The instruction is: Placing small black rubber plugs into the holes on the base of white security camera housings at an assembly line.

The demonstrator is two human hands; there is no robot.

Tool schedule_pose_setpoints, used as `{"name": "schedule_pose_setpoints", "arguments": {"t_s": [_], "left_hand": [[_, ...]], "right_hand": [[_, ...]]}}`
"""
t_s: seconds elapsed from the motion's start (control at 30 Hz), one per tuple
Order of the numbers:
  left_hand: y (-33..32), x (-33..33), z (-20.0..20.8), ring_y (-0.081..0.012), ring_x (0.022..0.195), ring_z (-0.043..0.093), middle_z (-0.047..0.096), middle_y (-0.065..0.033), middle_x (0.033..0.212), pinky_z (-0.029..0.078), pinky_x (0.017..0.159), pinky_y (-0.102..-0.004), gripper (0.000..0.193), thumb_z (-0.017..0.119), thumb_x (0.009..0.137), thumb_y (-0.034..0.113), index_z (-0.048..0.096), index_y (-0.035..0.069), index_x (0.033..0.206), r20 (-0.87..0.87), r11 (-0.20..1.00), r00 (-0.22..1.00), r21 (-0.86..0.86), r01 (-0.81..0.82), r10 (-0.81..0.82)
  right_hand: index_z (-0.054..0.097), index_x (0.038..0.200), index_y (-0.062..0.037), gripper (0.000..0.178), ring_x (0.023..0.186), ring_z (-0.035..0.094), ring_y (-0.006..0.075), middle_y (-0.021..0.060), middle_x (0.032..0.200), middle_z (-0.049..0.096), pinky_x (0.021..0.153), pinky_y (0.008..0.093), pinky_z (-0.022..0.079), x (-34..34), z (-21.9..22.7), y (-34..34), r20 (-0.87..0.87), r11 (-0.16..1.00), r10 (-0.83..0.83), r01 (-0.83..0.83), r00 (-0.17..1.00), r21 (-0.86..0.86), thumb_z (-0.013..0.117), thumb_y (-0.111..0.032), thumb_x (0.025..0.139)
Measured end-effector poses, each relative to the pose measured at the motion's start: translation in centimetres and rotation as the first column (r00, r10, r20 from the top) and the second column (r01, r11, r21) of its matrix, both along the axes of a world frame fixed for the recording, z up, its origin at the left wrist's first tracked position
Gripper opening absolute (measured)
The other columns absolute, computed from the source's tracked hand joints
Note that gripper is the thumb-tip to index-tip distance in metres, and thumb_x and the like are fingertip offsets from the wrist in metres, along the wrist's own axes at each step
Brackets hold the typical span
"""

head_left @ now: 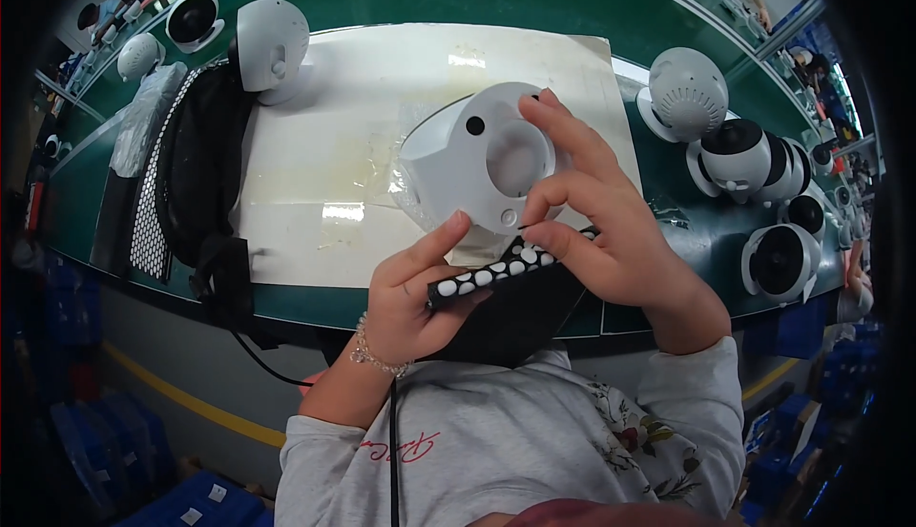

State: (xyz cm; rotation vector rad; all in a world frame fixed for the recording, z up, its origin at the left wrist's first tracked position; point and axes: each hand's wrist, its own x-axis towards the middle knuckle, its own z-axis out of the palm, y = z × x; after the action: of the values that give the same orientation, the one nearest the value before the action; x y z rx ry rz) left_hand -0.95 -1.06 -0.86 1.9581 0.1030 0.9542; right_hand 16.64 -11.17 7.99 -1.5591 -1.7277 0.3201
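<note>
A white plastic base (434, 169) with a round recess lies tilted on the pale mat, bubble wrap showing along its left edge. One round black pad (475, 125) is stuck on its face, and a second dark spot is partly covered by a finger. My left hand (410, 308) grips a black strip with rows of white dots (482, 277), its index finger stretched to the base's lower edge. Above the strip's right end, my right hand (606, 222) pinches thumb and index together; whatever small dark thing is between them is too small to name. Its other fingers rest against the base.
Several white devices with black round fronts (780, 262) stand at the right. Another white device (272, 45) stands at the mat's (315, 174) back left corner. A black padded bag-like piece (198, 155) and a clear wrapped bundle (145, 126) lie at the left.
</note>
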Motion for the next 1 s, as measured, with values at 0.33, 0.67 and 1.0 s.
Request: {"name": "schedule_pose_setpoints", "arguments": {"t_s": [0.33,0.67,1.0], "left_hand": [[0.1,0.3,-0.1,-0.0207,0.071,0.06,0.048,-0.0196,0.121,0.048,0.065,-0.0262,0.023,0.07,0.06,-0.003,0.055,0.0,0.078,0.031,0.998,0.999,0.056,-0.024,0.022],[0.0,0.4,0.2,-0.0152,0.06,0.056,0.048,-0.0161,0.122,0.047,0.061,-0.0253,0.024,0.069,0.058,-0.004,0.059,0.0,0.08,0.024,0.997,0.999,0.06,-0.039,0.038],[-0.2,0.6,-0.4,-0.0145,0.055,0.055,0.049,-0.0167,0.12,0.046,0.055,-0.0259,0.024,0.068,0.058,-0.005,0.062,-0.001,0.081,0.056,0.995,0.996,0.059,-0.074,0.071]], "right_hand": [[0.058,0.081,-0.0019,0.004,0.131,0.014,0.0321,0.0169,0.137,0.028,0.073,0.0241,0.044,0.2,-1.0,0.2,-0.051,1.0,0.003,-0.002,0.999,0.023,0.057,-0.006,0.08],[0.061,0.087,-0.0048,0.018,0.127,0.025,0.0315,0.0159,0.131,0.037,0.096,0.038,0.026,0.7,-0.8,-0.1,0.254,0.998,-0.023,0.005,0.967,0.07,0.053,-0.021,0.084],[0.063,0.09,-0.0102,0.025,0.114,0.043,0.0303,0.0094,0.115,0.053,0.096,0.0426,0.026,-1.3,-1.5,-1.6,0.388,0.959,-0.145,0.033,0.91,0.282,0.065,-0.027,0.071]]}}
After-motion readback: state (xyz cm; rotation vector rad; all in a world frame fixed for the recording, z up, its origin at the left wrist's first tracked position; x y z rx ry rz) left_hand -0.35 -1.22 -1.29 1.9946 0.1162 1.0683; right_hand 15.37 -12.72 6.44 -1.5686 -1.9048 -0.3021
